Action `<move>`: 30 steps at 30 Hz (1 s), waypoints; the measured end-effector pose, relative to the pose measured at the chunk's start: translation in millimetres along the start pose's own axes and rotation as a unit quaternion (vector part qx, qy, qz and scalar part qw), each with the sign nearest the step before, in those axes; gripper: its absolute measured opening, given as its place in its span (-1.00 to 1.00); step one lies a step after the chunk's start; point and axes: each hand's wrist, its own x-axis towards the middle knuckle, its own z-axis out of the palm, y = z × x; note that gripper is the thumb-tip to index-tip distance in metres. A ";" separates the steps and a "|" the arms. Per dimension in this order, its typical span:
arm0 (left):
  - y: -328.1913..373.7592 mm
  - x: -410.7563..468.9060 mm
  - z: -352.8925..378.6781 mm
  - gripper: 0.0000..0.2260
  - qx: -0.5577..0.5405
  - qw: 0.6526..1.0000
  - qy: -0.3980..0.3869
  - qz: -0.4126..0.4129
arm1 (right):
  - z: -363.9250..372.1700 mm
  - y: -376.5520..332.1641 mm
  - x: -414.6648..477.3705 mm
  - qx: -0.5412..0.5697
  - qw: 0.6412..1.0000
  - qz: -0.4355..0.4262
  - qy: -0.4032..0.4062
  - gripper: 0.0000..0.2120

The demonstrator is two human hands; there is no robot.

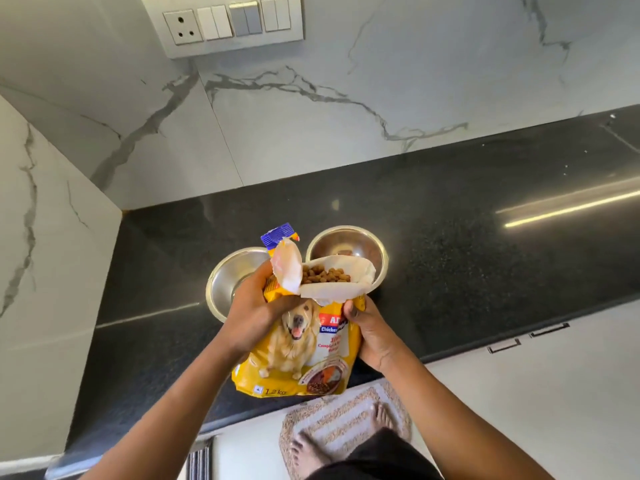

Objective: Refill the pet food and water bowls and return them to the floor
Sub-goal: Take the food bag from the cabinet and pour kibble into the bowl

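Note:
A yellow dog food bag with a dog picture is held above the black counter, tilted away from me. Its torn top gapes and brown kibble lies at the mouth, which hangs over the near rim of the right steel bowl. A few kibbles show at the bottom of that bowl. The left steel bowl stands beside it, partly hidden by my left hand, which grips the bag's upper left side. My right hand grips the bag's right edge.
Marble walls close off the counter at the back and left, with a switch panel high on the back wall. White cabinet fronts with handles sit under the counter. My bare feet stand on a woven mat on the floor.

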 end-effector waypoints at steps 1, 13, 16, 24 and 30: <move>1.4 3.7 -1.4 -0.52 0.010 1.000 -0.005 -0.001 | 0.9 2.6 0.2 0.006 1.000 -0.001 0.009 0.06; 17.7 32.0 -0.7 -0.42 0.049 0.996 -0.044 -0.054 | 1.0 17.4 11.4 0.065 0.998 0.002 0.025 0.10; 21.1 35.4 1.3 -0.47 0.055 0.995 -0.048 -0.070 | -2.1 20.3 14.1 0.065 0.998 0.008 0.017 -0.04; 26.6 40.9 5.1 -0.43 0.059 0.993 -0.044 -0.094 | -4.6 19.6 18.5 0.094 0.995 0.017 0.016 -0.13; 31.3 40.8 8.1 -0.54 0.047 0.991 -0.039 -0.115 | -7.4 17.8 21.3 0.098 0.995 0.028 0.009 -0.06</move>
